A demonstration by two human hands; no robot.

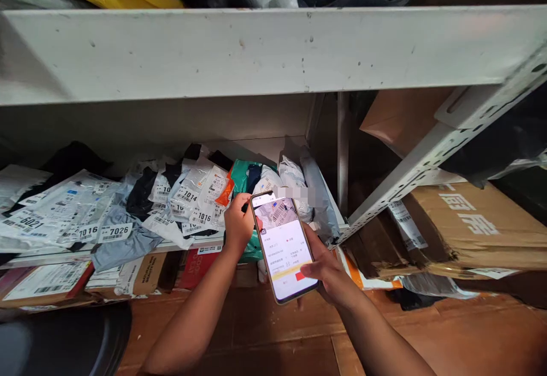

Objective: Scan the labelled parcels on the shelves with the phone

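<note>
My right hand (327, 270) is closed around a smartphone (284, 256), its thumb over the lower part of the lit screen near a red button. The screen shows a camera picture of a barcode label at the top and lines of text below. Close to the phone's upper left edge, my left hand (238, 222) has its fingers curled; the phone hides their tips and whatever they hold. Around that hand lie a green and orange mailer bag (241, 178), a white parcel (293, 174) and clear-bagged parcels with number labels such as 1016 (205, 216).
Several bagged parcels (85, 205) fill the shelf to the left. A white shelf beam (256, 51) crosses above, and a perforated upright (410, 171) slants at the right. Cardboard boxes (465, 228) stand at the right, and more boxes (47, 282) lie below. A dark rounded object (64, 336) sits lower left.
</note>
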